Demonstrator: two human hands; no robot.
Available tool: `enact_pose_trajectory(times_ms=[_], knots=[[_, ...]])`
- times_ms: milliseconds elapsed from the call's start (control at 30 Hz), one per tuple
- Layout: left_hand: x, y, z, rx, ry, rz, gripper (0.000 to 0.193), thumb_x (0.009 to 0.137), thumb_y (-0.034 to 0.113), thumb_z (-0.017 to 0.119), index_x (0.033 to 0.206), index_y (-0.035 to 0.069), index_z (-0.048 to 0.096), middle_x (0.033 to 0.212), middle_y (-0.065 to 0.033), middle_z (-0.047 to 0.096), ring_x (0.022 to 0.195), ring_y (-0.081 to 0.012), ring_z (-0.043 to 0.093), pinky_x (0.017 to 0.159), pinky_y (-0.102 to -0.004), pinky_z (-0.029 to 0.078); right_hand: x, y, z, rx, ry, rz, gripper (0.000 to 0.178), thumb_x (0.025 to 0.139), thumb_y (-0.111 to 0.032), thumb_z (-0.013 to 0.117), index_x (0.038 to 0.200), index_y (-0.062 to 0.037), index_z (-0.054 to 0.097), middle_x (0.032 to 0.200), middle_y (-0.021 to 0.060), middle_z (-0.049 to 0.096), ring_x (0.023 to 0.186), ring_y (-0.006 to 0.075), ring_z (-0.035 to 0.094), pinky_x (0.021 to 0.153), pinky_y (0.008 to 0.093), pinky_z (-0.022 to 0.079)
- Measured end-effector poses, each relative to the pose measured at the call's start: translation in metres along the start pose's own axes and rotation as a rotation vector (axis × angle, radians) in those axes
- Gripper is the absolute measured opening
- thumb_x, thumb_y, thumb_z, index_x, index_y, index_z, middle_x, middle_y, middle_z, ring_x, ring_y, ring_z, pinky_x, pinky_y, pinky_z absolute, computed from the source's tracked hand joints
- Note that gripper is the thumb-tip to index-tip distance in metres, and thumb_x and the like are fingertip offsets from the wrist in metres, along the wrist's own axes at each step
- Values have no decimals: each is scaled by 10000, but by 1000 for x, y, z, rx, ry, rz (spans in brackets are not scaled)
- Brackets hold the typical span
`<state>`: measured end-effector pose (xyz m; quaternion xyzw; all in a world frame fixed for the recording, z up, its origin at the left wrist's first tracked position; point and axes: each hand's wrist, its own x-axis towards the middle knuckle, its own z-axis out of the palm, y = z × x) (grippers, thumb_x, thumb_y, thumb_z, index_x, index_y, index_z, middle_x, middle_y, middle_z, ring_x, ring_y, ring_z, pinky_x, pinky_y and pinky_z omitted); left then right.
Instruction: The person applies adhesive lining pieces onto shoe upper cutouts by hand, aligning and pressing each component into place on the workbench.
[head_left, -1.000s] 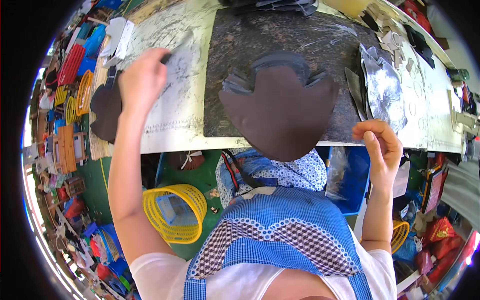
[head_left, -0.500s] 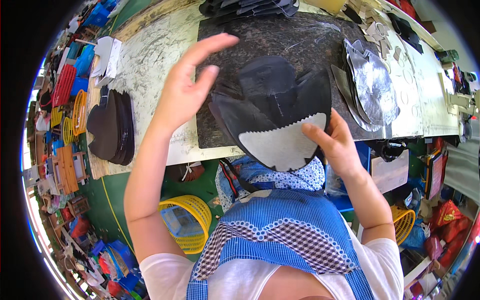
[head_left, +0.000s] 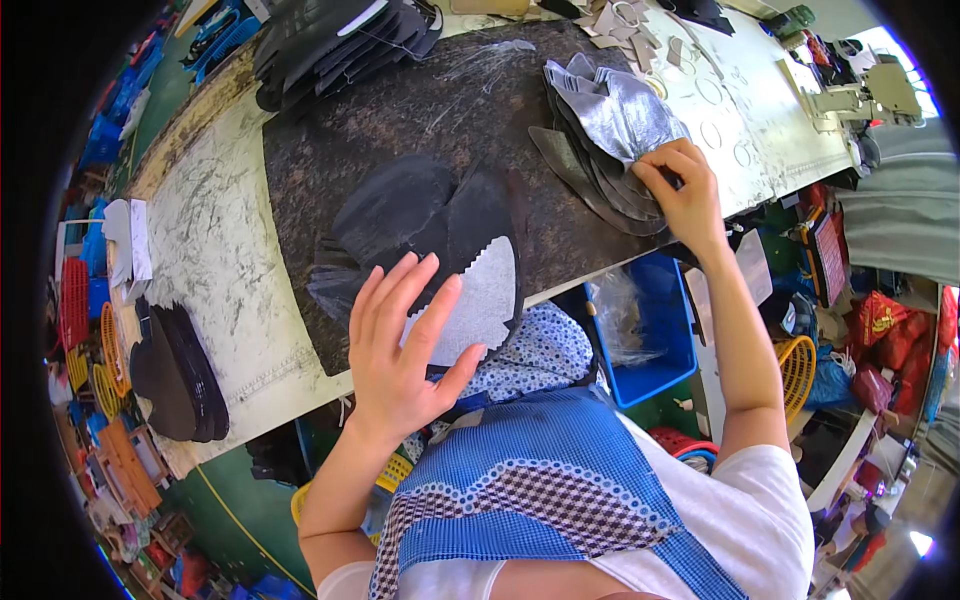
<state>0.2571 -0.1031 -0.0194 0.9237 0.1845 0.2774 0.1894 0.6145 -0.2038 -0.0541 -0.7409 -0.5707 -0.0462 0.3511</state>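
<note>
A black shoe-upper piece (head_left: 400, 205) lies at the near edge of a dark mat, with a light grey zigzag-edged patch (head_left: 487, 300) on its near right part. Over its near edge my left hand (head_left: 400, 365) spreads its fingers, holding nothing; whether the fingertips touch the piece I cannot tell. To the right is a stack of black pieces with a shiny silver sheet (head_left: 630, 115) on top. My right hand (head_left: 688, 195) pinches the near right edge of that sheet between thumb and fingers; the fingertips partly hide the edge.
The dark mat (head_left: 300, 200) covers the middle of the worn white table (head_left: 200, 240). Black pieces are piled at the back (head_left: 335, 50) and at the left edge (head_left: 180, 375). Tan scraps (head_left: 630, 35) lie at the back right. Below the front edge stands a blue bin (head_left: 650, 370).
My right hand has left the black upper piece and moved right to the silver sheet. My left hand has come down toward the grey patch. The view has swung right.
</note>
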Motion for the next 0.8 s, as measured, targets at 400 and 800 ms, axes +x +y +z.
enact_pose_trajectory(times_ms=[400,800], knots=[[75,28,11,-1241,440,-194,170,965,45,608,1118,-26,593,1046,-84,668,972,-130,648,858,-278,518,35,-192,5,1563,-264,297,316,966,-144,610,1226,33,642,1172,107,672,1034,141,632,947,285,488],[92,5,-24,-1407,247,-524,117,958,88,598,927,-17,640,810,-43,660,712,-75,637,669,-223,571,54,-192,4,474,-14,-264,253,859,-18,662,1101,-41,734,984,115,661,865,233,623,759,326,499]])
